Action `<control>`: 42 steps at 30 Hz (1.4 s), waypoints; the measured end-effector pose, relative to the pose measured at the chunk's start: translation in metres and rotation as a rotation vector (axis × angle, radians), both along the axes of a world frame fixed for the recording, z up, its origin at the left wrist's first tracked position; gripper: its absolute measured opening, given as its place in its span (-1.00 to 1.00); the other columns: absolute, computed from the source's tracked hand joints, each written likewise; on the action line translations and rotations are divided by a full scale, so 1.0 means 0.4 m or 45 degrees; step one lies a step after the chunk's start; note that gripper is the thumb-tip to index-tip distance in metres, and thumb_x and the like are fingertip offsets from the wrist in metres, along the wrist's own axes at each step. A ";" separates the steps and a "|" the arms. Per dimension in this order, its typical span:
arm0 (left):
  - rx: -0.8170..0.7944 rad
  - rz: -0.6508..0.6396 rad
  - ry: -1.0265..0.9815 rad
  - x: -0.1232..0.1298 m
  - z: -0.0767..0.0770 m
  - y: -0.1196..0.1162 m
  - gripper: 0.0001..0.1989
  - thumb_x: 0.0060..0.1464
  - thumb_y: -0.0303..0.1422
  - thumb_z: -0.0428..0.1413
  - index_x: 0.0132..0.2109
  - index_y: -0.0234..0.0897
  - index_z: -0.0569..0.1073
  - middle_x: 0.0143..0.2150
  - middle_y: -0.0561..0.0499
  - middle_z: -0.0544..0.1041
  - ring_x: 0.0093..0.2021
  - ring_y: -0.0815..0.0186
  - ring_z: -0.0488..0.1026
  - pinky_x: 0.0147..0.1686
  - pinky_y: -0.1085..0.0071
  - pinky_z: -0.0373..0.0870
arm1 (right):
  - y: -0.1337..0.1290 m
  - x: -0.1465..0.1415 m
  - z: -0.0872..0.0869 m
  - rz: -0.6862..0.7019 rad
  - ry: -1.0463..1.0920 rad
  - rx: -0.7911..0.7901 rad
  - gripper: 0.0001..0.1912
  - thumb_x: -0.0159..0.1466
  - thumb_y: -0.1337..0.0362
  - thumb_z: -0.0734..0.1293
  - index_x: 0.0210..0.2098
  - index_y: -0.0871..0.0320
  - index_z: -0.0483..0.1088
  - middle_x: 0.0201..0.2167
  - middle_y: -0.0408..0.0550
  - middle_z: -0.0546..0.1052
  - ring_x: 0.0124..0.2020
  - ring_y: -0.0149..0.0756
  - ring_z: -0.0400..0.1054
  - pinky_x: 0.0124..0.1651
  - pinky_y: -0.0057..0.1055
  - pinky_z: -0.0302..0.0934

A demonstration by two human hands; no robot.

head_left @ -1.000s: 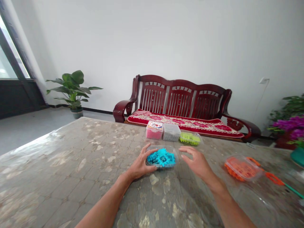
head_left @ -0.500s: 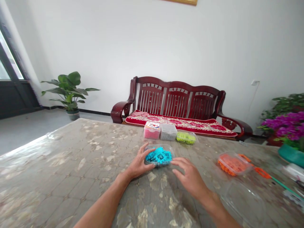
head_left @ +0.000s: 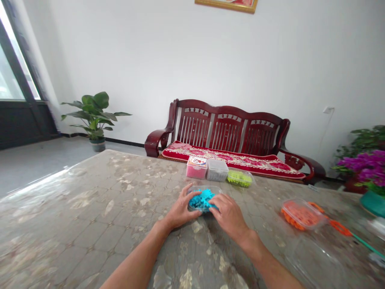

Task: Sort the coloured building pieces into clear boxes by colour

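Note:
In the head view, a clear plastic container [head_left: 221, 188] full of blue interlocking plastic pieces [head_left: 202, 199] sits on the table in front of me. My left hand [head_left: 184, 206] is around its left side, thumb along the front and fingers over the far rim. The fingers of my right hand [head_left: 225, 210] are bent at the right end of the blue pieces and closed on one of them. Its exact shape is hidden by the fingers.
Beyond stand a pink-filled box [head_left: 196, 167], a grey-filled box [head_left: 217, 171] and a tub of yellow-green pieces [head_left: 240, 178]. At right lie a container of orange pieces [head_left: 303, 214], a linked orange-and-green strip [head_left: 340, 228] and a clear lid [head_left: 315, 261].
My right hand has moved left from the container's right edge onto the blue pieces, its fingers closing. My left hand stays on the container. The view has shifted slightly.

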State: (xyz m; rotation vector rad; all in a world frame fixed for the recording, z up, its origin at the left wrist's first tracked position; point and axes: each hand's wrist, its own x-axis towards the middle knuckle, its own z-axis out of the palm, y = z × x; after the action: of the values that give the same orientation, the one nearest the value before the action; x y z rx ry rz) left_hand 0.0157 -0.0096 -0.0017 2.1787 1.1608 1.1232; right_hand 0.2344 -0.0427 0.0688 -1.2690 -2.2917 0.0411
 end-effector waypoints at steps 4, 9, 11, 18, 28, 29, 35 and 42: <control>-0.029 -0.010 0.000 0.002 0.004 -0.002 -0.35 -0.02 -0.34 0.33 0.23 -0.17 0.37 0.43 -0.21 -0.03 0.42 -0.10 0.03 0.33 -0.01 0.11 | 0.038 0.021 0.016 -0.145 0.324 -0.023 -0.80 0.31 0.30 0.24 -0.24 0.07 0.52 -0.24 -0.04 0.59 -0.18 -0.21 0.45 -0.07 -0.32 0.26; -0.047 -0.017 0.008 0.000 0.006 -0.003 -0.37 -0.01 -0.33 0.33 0.22 -0.14 0.38 0.44 -0.17 -0.05 0.42 -0.09 0.01 0.33 -0.01 0.10 | 0.114 0.039 0.018 -0.229 0.572 -0.322 -0.78 0.22 0.24 0.26 -0.31 0.14 0.55 -0.38 -0.07 0.62 -0.35 -0.24 0.47 -0.26 -0.39 0.27; -0.043 -0.022 0.007 -0.001 0.007 -0.004 -0.37 0.00 -0.31 0.32 0.22 -0.13 0.38 0.44 -0.16 -0.05 0.42 -0.09 0.01 0.33 0.00 0.11 | 0.138 0.042 0.012 -0.192 0.514 -0.481 -0.78 0.19 0.28 0.26 -0.33 0.17 0.56 -0.42 -0.07 0.62 -0.38 -0.24 0.47 -0.31 -0.40 0.27; -0.042 -0.007 0.023 0.000 0.010 -0.005 -0.38 0.01 -0.27 0.32 0.22 -0.14 0.38 0.43 -0.17 -0.03 0.42 -0.10 0.03 0.32 -0.01 0.14 | 0.144 0.035 0.020 -0.096 0.190 -0.315 -0.75 0.16 0.31 0.33 -0.19 0.10 0.59 -0.23 -0.04 0.62 -0.23 -0.24 0.48 -0.14 -0.37 0.27; -0.005 -0.010 0.034 -0.002 0.000 -0.002 -0.38 0.01 -0.30 0.32 0.22 -0.11 0.38 0.44 -0.15 -0.03 0.42 -0.08 0.02 0.33 0.02 0.12 | 0.118 0.000 0.000 0.012 0.042 -0.271 -0.65 0.12 0.44 0.31 -0.15 0.05 0.58 -0.18 -0.07 0.56 -0.15 -0.26 0.44 -0.05 -0.39 0.26; -0.004 -0.009 0.035 -0.002 0.000 -0.001 -0.38 0.02 -0.28 0.32 0.23 -0.11 0.38 0.44 -0.14 -0.04 0.42 -0.08 0.02 0.33 0.02 0.13 | 0.118 -0.001 -0.001 -0.006 0.043 -0.273 -0.65 0.13 0.42 0.31 -0.13 0.05 0.58 -0.17 -0.06 0.55 -0.15 -0.25 0.44 -0.06 -0.39 0.26; -0.009 -0.019 0.035 -0.003 -0.002 0.000 -0.39 0.03 -0.23 0.31 0.23 -0.12 0.38 0.44 -0.16 -0.04 0.42 -0.09 0.01 0.32 0.01 0.14 | 0.124 -0.002 0.012 0.019 -0.009 -0.258 -0.65 0.15 0.40 0.31 -0.09 0.06 0.55 -0.11 -0.03 0.54 -0.07 -0.24 0.43 -0.02 -0.39 0.24; -0.026 -0.017 0.010 0.000 0.010 -0.007 -0.40 0.01 -0.27 0.32 0.20 -0.12 0.40 0.43 -0.15 -0.02 0.41 -0.08 0.04 0.33 0.01 0.13 | 0.123 0.026 0.037 -0.033 0.141 -0.259 -0.87 0.16 0.33 0.32 -0.38 0.11 0.54 -0.35 -0.10 0.58 -0.34 -0.32 0.41 -0.27 -0.45 0.18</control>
State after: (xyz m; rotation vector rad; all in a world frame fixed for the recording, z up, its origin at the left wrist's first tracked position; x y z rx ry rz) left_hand 0.0158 -0.0122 0.0021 2.1746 1.1544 1.0933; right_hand 0.2447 0.0066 0.0836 -1.3605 -2.2194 0.3351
